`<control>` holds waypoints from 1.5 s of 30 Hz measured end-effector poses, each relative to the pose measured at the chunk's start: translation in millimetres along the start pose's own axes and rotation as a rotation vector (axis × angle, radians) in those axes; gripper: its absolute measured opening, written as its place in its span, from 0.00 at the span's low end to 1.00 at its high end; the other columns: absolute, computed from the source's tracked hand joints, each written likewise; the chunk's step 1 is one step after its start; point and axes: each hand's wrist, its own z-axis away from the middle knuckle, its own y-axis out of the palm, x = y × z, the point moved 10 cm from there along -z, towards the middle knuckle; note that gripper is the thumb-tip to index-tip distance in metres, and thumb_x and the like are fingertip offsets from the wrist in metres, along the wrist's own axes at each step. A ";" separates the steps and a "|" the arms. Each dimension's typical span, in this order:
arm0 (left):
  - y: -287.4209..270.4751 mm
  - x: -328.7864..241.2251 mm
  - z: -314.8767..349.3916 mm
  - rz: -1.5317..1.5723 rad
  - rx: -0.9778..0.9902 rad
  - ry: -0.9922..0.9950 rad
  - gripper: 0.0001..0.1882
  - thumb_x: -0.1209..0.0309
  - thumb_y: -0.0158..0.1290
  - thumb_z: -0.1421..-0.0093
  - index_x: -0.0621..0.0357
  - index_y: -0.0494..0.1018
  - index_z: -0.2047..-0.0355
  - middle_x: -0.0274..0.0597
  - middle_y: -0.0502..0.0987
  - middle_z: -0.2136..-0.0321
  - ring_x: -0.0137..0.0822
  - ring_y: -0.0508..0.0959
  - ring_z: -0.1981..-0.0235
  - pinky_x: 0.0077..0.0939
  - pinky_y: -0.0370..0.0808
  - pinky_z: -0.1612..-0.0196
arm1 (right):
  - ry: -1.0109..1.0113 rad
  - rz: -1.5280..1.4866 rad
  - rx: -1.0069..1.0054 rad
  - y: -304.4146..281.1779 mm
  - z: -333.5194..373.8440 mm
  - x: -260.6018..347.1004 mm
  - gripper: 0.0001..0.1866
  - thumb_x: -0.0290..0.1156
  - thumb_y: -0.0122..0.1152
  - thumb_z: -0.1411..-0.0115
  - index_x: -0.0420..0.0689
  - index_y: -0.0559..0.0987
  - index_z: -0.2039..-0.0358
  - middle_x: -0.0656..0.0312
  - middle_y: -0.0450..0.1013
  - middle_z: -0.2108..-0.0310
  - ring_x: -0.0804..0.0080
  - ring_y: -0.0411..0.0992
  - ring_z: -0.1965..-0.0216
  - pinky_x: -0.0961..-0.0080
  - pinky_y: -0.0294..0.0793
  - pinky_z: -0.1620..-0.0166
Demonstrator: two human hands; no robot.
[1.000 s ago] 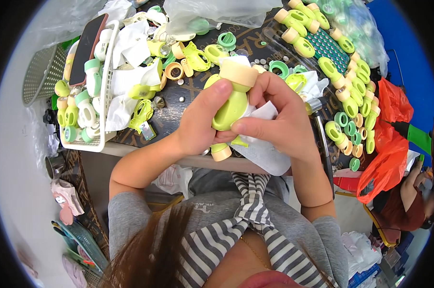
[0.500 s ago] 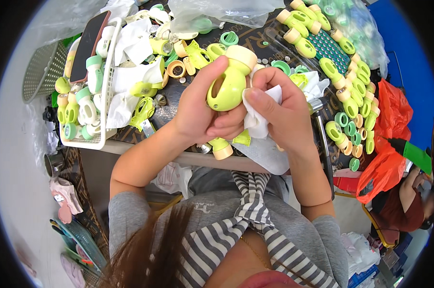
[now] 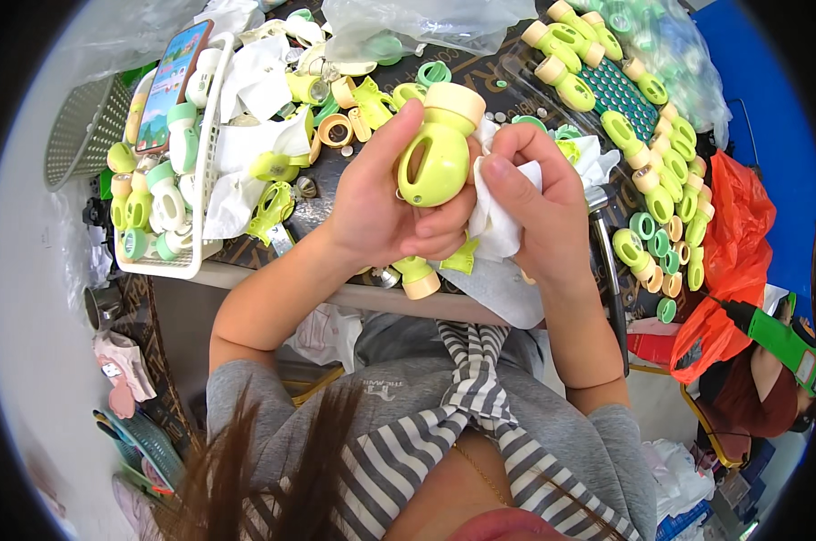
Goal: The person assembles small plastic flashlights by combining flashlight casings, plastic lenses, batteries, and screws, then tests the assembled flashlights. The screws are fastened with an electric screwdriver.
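Note:
Upright above the table's front edge, a lime-green toy flashlight (image 3: 441,171) with a cream head is gripped in my left hand (image 3: 372,198). The flashlight's slotted handle and a small hole near its lower end face up. My right hand (image 3: 548,194) pinches a crumpled white wipe (image 3: 496,216) close against the flashlight's right side; whether the wipe touches it I cannot tell. Below my hands lies another lime flashlight (image 3: 416,275), partly hidden. Beside it is a lime shell piece (image 3: 462,258).
A white basket (image 3: 197,243) at left holds flashlights and a lit phone (image 3: 174,86). Loose shells, rings and wipes spread across the table. Finished-looking flashlights (image 3: 665,194) line the right side, near a red plastic bag (image 3: 737,216). A green-and-black tool (image 3: 778,338) is in another person's hand.
The wipe and my right hand have shifted slightly right, while the flashlight stays nearly still. The phone's dark screen has lit up. At far right, the green tool has come lower and further into view.

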 end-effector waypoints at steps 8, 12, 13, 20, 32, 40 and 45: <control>2.3 0.7 -1.0 0.044 0.048 -0.021 0.30 0.43 0.23 0.44 0.57 0.63 0.71 0.35 0.58 0.93 0.26 0.53 0.97 0.18 0.53 0.91 | -0.063 0.030 -0.032 -1.9 -0.1 5.3 0.08 0.31 0.56 0.48 0.43 0.68 0.72 0.71 0.64 0.77 0.89 0.62 0.77 0.93 0.61 0.75; 5.2 1.7 -0.6 0.048 0.092 -0.042 0.30 0.43 0.23 0.44 0.58 0.61 0.74 0.35 0.58 0.94 0.26 0.54 0.97 0.19 0.53 0.92 | -0.088 0.027 -0.019 -0.4 2.5 8.6 0.08 0.30 0.56 0.48 0.43 0.68 0.71 0.71 0.64 0.76 0.89 0.62 0.75 0.92 0.62 0.73; 4.9 1.6 -1.6 0.048 0.093 -0.044 0.30 0.43 0.23 0.44 0.58 0.61 0.74 0.35 0.58 0.94 0.26 0.54 0.97 0.19 0.53 0.92 | -0.106 0.038 -0.034 -1.5 3.9 12.7 0.08 0.30 0.56 0.48 0.43 0.68 0.70 0.70 0.64 0.75 0.89 0.62 0.74 0.92 0.62 0.73; 4.9 1.6 -4.3 0.036 0.117 -0.027 0.30 0.44 0.23 0.44 0.59 0.62 0.73 0.36 0.58 0.94 0.28 0.55 0.97 0.19 0.53 0.92 | -0.331 0.188 -0.211 -18.1 12.1 38.2 0.09 0.28 0.56 0.48 0.41 0.67 0.69 0.68 0.65 0.73 0.87 0.62 0.71 0.90 0.63 0.69; -3.4 -6.2 -2.1 -0.007 -0.016 0.049 0.27 0.44 0.25 0.43 0.54 0.63 0.67 0.38 0.61 0.90 0.28 0.56 0.94 0.19 0.54 0.87 | -0.274 -0.026 -0.159 -19.5 8.1 29.1 0.13 0.23 0.54 0.48 0.39 0.63 0.63 0.64 0.65 0.69 0.82 0.64 0.66 0.87 0.64 0.64; -9.0 -16.8 -0.8 -0.176 -0.120 0.168 0.27 0.46 0.26 0.42 0.58 0.63 0.66 0.38 0.64 0.86 0.28 0.57 0.91 0.18 0.55 0.85 | -0.384 -0.011 -0.124 -12.0 6.2 38.9 0.20 0.17 0.50 0.49 0.37 0.59 0.56 0.61 0.62 0.66 0.78 0.65 0.64 0.84 0.66 0.61; -11.4 -15.8 0.8 -0.228 -0.147 0.159 0.27 0.49 0.25 0.41 0.59 0.64 0.64 0.38 0.66 0.85 0.27 0.58 0.92 0.17 0.54 0.87 | -0.352 0.140 0.019 5.8 9.1 36.2 0.19 0.17 0.51 0.50 0.37 0.65 0.56 0.61 0.65 0.65 0.78 0.66 0.64 0.84 0.66 0.62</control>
